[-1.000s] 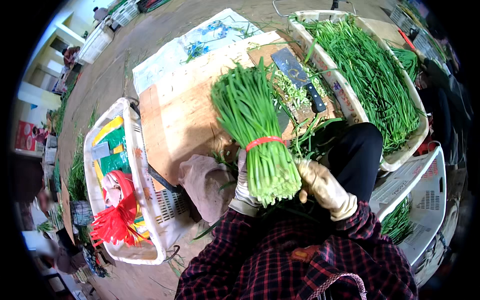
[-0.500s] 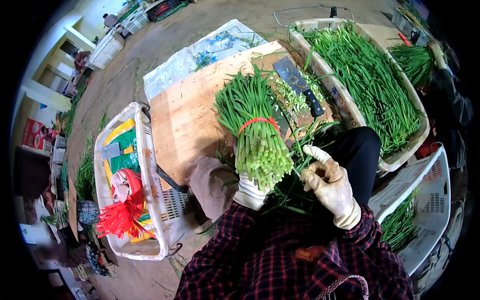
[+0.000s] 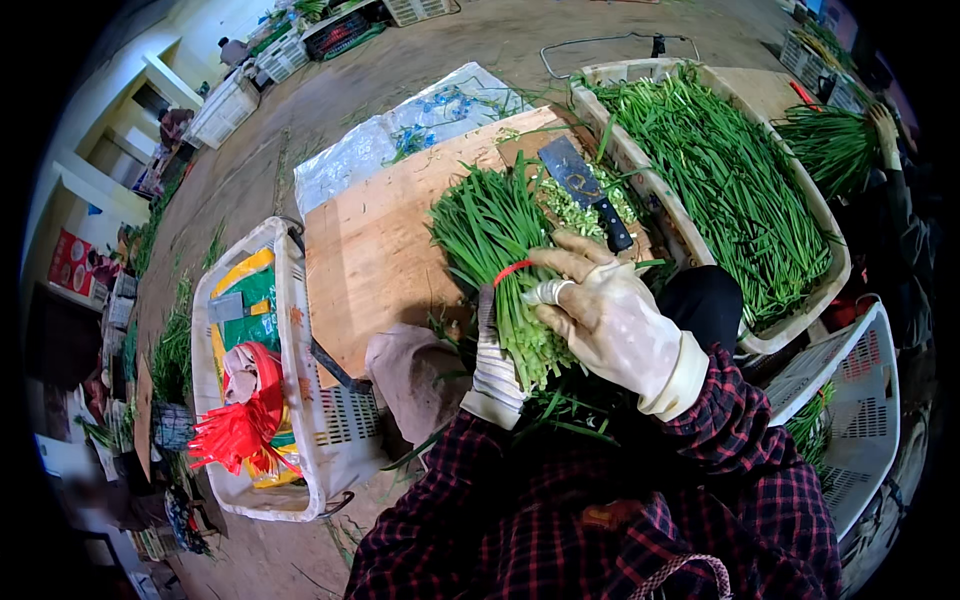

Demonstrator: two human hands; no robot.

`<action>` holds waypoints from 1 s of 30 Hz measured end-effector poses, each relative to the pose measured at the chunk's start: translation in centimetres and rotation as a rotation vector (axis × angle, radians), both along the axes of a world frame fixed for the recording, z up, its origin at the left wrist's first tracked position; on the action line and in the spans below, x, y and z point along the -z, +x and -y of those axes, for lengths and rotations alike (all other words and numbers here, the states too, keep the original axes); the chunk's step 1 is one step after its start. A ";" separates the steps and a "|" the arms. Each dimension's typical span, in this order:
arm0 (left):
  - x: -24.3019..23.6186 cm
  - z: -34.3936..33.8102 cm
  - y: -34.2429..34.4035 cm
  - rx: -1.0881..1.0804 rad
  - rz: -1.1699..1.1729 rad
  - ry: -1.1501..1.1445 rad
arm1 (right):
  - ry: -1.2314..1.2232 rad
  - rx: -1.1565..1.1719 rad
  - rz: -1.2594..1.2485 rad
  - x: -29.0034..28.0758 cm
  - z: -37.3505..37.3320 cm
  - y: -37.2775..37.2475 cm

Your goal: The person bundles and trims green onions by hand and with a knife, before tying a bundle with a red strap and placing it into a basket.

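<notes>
yellow-green packets (image 3: 250, 295) in white basket (image 3: 290, 400)

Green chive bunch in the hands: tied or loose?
Tied. A red band circles the green chive bunch above the left hand; the right hand rests on it.

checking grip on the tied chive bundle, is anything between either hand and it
Nothing visible. The left hand grips the chive bundle from below near its cut ends, and the right hand lies directly on it beside the red band. The cleaver rests apart on the wooden board.
</notes>
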State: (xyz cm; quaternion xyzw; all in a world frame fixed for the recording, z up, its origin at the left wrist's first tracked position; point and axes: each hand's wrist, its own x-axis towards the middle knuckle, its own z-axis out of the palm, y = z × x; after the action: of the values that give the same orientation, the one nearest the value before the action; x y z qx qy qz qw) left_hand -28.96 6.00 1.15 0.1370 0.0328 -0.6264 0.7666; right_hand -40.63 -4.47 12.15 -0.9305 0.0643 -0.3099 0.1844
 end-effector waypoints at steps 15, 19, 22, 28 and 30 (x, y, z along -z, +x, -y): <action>-3.5 -0.9 1.6 -0.028 0.251 0.060 | 0.397 0.123 0.151 0.0 -3.2 -3.8; -4.1 -0.2 0.8 -0.027 0.242 0.019 | 0.143 0.142 0.086 1.3 -1.6 -1.0; -3.4 -0.3 1.2 -0.041 0.240 0.093 | 0.019 0.179 0.120 1.9 -1.5 -1.3; -2.2 -1.1 2.0 -0.019 0.087 0.046 | 0.384 0.110 0.102 1.4 -2.3 -3.8; -2.1 -0.6 2.3 -0.014 0.110 0.048 | 0.476 0.213 0.164 2.1 -2.0 -4.3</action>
State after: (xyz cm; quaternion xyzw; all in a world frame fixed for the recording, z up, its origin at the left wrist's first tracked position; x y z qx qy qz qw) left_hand -26.64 6.62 3.27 0.1894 0.0066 -0.6115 0.7682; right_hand -44.96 -2.47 10.08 -0.8208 0.2176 -0.3780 0.3688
